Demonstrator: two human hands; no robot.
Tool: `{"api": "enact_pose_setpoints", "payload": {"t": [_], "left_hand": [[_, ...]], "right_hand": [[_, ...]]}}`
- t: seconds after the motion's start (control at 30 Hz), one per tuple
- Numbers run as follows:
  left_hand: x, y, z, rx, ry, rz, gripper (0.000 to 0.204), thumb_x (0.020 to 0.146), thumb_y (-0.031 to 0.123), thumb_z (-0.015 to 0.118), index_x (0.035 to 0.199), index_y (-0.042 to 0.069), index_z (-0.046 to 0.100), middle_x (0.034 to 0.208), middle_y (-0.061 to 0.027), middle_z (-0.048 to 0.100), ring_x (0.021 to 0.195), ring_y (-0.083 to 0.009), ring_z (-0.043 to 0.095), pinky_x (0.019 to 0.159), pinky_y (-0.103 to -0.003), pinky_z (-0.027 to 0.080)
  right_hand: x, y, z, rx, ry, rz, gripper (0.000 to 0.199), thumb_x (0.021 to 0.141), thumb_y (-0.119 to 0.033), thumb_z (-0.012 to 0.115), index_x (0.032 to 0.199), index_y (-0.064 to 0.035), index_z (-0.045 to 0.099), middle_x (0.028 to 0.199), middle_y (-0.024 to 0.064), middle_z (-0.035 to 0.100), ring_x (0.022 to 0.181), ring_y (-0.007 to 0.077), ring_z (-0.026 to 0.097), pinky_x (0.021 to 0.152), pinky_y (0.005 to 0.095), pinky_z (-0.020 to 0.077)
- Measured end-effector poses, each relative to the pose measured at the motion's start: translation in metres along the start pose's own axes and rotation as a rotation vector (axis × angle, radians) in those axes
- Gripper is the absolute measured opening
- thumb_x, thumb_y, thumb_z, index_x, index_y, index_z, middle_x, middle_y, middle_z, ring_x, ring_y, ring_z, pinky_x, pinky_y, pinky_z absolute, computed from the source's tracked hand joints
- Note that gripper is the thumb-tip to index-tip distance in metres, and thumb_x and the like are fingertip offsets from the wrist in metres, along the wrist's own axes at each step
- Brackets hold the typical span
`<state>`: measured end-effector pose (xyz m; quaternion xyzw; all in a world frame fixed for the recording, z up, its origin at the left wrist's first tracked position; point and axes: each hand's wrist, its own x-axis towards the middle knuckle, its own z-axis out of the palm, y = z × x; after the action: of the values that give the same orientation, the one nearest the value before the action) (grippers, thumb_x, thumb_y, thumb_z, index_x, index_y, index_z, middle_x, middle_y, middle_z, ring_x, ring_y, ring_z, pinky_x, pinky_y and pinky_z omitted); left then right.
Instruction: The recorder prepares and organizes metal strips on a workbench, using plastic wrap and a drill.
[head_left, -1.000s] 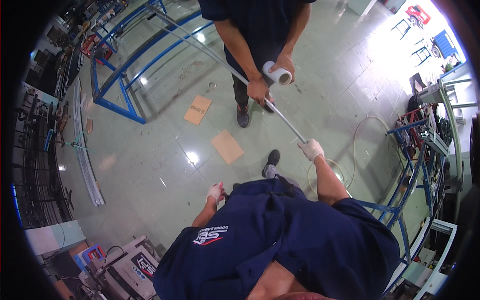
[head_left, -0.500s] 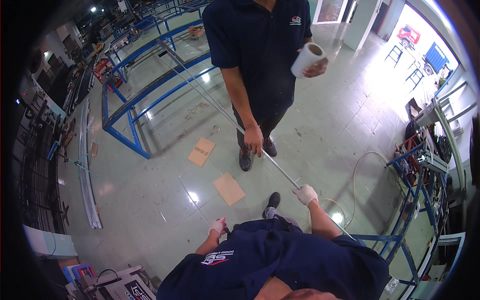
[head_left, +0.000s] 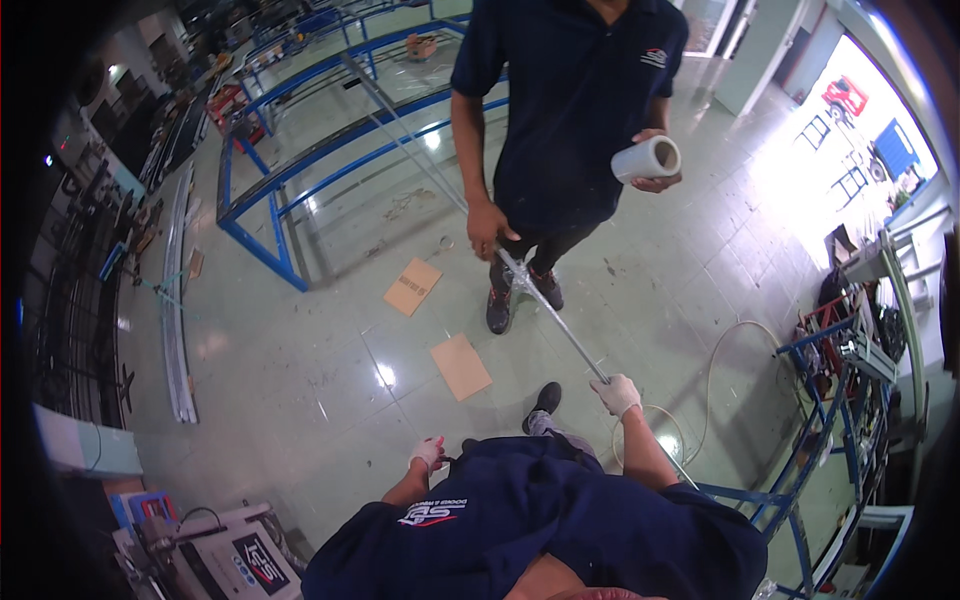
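Note:
My right hand (head_left: 618, 396), in a whitish glove, is closed around a long thin silver metal bar (head_left: 567, 335). The bar slants from the far left past my right side. My left hand (head_left: 428, 454), also gloved, hangs beside my body with fingers loosely apart and nothing visible in it. Facing me, a co-worker's hand (head_left: 488, 228) grips the same bar farther along. Clear film (head_left: 520, 277) is bunched on the bar just below that grip. The co-worker's other hand holds a roll of plastic film (head_left: 640, 162) with its hollow core showing.
A blue metal frame rack (head_left: 262, 205) stands at the far left, under the bar's far end. Cardboard pieces (head_left: 461, 367) lie on the tiled floor. A thin hose (head_left: 708, 385) curls at right, beside another blue stand (head_left: 800, 470). Long profiles (head_left: 178, 320) lie along the left.
The co-worker's film roll has tilted and lowered, its open end now turned toward me. Clear film now shows on the bar below the co-worker's hand. My right hand stays on the bar.

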<state>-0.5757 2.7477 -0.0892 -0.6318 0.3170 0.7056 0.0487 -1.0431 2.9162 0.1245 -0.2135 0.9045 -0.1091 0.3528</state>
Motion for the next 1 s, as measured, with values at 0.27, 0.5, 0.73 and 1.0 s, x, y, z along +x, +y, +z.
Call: {"api": "enact_pose_setpoints", "payload": {"t": [0.27, 0.5, 0.73, 1.0], "left_hand": [[-0.005, -0.008, -0.012, -0.174, -0.022, -0.088, 0.031, 0.1, 0.037, 0.062, 0.121, 0.015, 0.061, 0.076, 0.0019, 0.055, 0.06, -0.0137, 0.052, 0.054, -0.033, 0.041], [-0.043, 0.038, 0.004, -0.077, 0.178, 0.023, 0.031, 0.099, 0.036, 0.063, 0.12, 0.013, 0.064, 0.077, 0.0018, 0.057, 0.06, -0.012, 0.054, 0.051, -0.03, 0.04], [-0.034, 0.04, 0.0, -0.247, 0.225, 0.04, 0.034, 0.097, 0.034, 0.064, 0.122, 0.011, 0.065, 0.077, 0.0018, 0.057, 0.059, -0.0121, 0.055, 0.049, -0.029, 0.04], [-0.053, 0.017, 0.033, -0.544, 0.279, 0.025, 0.039, 0.095, 0.032, 0.065, 0.129, 0.013, 0.06, 0.075, -0.0005, 0.055, 0.055, -0.0147, 0.054, 0.045, -0.031, 0.038]], "right_hand": [[0.009, 0.003, -0.001, 0.29, -0.134, -0.087, 0.058, 0.088, -0.056, 0.074, 0.085, 0.0025, 0.071, 0.063, 0.0069, 0.064, 0.054, 0.016, 0.067, 0.053, 0.0318, 0.0544], [0.054, -0.036, -0.005, 0.213, -0.13, -0.229, 0.061, 0.086, -0.055, 0.077, 0.095, 0.0045, 0.069, 0.072, 0.01, 0.068, 0.062, 0.0186, 0.07, 0.06, 0.0339, 0.057], [0.123, -0.08, -0.006, 0.086, 0.046, -0.397, 0.067, 0.084, -0.054, 0.077, 0.108, 0.0074, 0.068, 0.082, 0.0219, 0.072, 0.073, 0.0327, 0.074, 0.072, 0.042, 0.0565], [0.153, -0.12, -0.013, 0.374, -0.111, -0.416, 0.062, 0.089, -0.049, 0.073, 0.113, 0.008, 0.066, 0.085, 0.0245, 0.071, 0.073, 0.0339, 0.074, 0.072, 0.0446, 0.056]]}}
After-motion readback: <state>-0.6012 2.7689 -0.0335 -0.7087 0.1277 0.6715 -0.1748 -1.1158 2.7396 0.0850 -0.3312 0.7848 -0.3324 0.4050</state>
